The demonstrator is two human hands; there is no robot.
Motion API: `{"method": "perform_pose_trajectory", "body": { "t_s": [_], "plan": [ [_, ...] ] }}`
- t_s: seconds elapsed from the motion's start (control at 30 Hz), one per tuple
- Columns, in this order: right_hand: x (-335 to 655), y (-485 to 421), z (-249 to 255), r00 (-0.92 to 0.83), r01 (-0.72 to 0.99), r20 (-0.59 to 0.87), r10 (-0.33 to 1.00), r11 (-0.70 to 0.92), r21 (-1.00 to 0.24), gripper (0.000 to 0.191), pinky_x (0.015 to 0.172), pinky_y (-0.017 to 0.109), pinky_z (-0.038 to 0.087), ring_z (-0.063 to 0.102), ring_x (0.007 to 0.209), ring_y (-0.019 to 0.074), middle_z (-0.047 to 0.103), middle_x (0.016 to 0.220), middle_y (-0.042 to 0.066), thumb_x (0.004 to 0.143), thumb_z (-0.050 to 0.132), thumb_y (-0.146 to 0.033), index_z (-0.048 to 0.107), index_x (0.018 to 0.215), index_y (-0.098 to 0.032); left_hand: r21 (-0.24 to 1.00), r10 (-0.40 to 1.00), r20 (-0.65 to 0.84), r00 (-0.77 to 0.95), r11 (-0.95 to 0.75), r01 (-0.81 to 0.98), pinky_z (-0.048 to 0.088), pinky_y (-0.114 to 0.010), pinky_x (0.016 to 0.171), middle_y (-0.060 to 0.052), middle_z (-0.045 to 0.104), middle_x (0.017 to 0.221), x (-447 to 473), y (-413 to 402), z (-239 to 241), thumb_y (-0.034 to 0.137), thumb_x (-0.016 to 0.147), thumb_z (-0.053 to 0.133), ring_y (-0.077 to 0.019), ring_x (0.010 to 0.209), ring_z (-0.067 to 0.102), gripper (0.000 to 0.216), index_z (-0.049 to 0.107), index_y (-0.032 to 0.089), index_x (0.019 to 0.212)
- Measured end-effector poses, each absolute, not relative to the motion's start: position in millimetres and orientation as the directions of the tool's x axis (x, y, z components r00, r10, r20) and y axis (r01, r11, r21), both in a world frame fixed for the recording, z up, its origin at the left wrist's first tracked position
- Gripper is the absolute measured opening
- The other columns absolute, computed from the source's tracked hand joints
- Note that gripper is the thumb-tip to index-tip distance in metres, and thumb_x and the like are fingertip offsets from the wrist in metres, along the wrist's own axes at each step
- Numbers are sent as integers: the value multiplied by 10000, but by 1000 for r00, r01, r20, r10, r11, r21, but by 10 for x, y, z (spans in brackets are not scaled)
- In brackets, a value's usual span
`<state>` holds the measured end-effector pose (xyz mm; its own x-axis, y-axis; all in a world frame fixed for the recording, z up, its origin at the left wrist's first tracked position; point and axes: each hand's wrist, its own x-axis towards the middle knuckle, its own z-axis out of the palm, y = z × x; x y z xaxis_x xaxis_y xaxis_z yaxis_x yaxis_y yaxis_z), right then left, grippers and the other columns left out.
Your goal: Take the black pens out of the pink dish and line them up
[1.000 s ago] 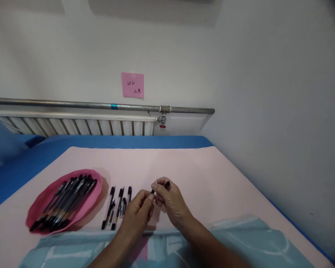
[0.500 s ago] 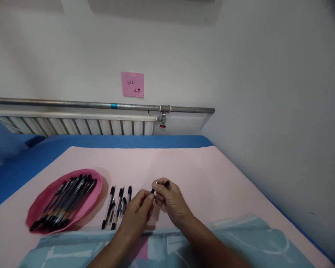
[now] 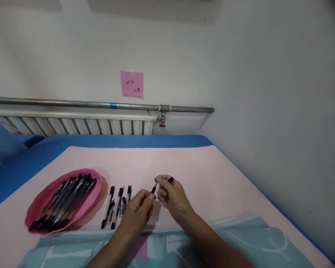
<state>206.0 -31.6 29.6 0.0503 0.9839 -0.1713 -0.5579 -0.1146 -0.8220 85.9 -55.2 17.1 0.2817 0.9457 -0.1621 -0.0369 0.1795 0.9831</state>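
In the head view, my left hand [image 3: 139,209] is closed around a pen [image 3: 153,189]. Its black grip and thin metal tip stick out beyond the thumb, pointing up to the right. Just right of that tip, my right hand [image 3: 171,191] pinches a pen cap [image 3: 171,179], whose black end shows above the fingers. Left of my left hand, several clear pens with black ends [image 3: 108,207] lie on the pink sheet, some loose caps [image 3: 123,206] among them. My left hand hides part of this group.
A pink oval basket [image 3: 96,193] filled with black pens [image 3: 64,203] sits at the left. A light blue cloth [image 3: 240,238] covers the near edge of the pink sheet [image 3: 162,160]. A radiator [image 3: 100,126] with a pipe runs along the back wall; another wall stands at the right.
My right hand has moved slightly up and right with the cap, away from the left. The pen's metal tip now shows between the hands.
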Motion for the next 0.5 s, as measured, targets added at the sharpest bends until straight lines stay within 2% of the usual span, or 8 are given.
{"method": "perform_pose_trajectory", "body": {
  "t_s": [0.13, 0.37, 0.5],
  "plan": [
    [2183, -248, 325, 113, -577, -157, 981, -64, -814, 282, 350, 183, 205, 283, 371, 13, 548, 639, -42, 589, 704, -268, 453, 688, -188, 978, 935, -195, 296, 208, -13, 148, -168, 351, 96, 367, 464, 864, -566, 200, 514, 751, 490, -33, 340, 217, 330, 457, 188, 717],
    [2177, -299, 357, -8, -451, -178, 984, -162, -878, 226, 346, 184, 204, 288, 353, 10, 484, 563, -68, 597, 694, -254, 503, 680, -168, 975, 939, -196, 282, 217, -42, 141, -166, 348, 98, 379, 462, 846, -546, 169, 510, 750, 491, -27, 328, 212, 324, 481, 186, 754],
    [2114, -329, 335, 17, -433, -187, 982, -161, -887, 200, 339, 177, 205, 276, 333, 15, 424, 480, -97, 590, 675, -223, 502, 677, -178, 972, 938, -194, 287, 224, -75, 168, -159, 356, 95, 387, 460, 848, -541, 160, 495, 743, 510, -33, 342, 267, 312, 477, 185, 739]
  ]
}}
